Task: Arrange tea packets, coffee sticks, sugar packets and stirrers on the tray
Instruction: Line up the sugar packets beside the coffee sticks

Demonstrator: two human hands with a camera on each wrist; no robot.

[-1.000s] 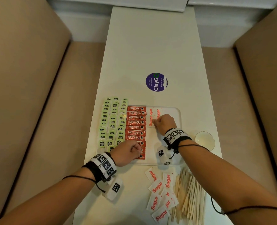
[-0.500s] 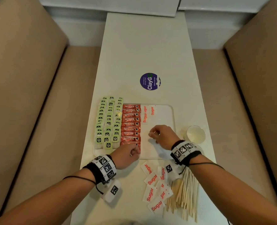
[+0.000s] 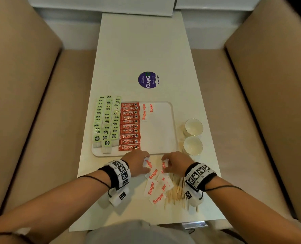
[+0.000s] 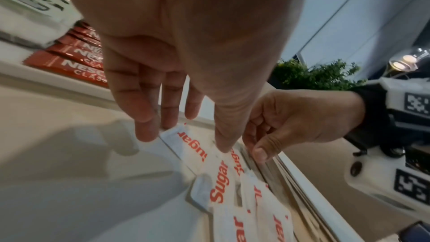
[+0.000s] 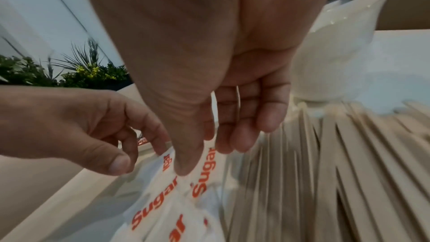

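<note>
Two hands meet over the loose sugar packets point(image 3: 154, 184) on the near part of the tabletop point(image 3: 142, 50), just in front of the tray. The stirrers point(image 3: 178, 192) lie in a heap just right of that pile, partly under the right wrist.

The left hand point(image 3: 137, 162) seems to have a fingertip and the thumb closing on the far-left packet; in the left wrist view the fingers point(image 4: 144, 117) reach down straight and the grip looks light, perhaps not yet complete. The right hand point(image 3: 175, 162) has its thumb pressed on a neighbouring packet with the fingers point(image 5: 232, 135) curled just behind it, so it appears to pinch that one.

To do this well, each hand should lift only one packet; they overlap, so sliding the top one free before raising it would avoid dragging others along. Holding a packet by its short edge keeps it flat and the lettering readable.

Beyond the hands the tray point(image 3: 173, 120) carries rows of green tea packets point(image 3: 107, 120) at the left, a column of red coffee sticks point(image 3: 130, 125) next, and two sugar packets already placed point(image 3: 147, 110) at the far end. The new ones should probably continue that column toward the near edge, same way up, leaving the right strip for the stirrers. Two small cups point(image 3: 193, 136) stand just right of the tray; the right wrist should stay clear of them.
</note>
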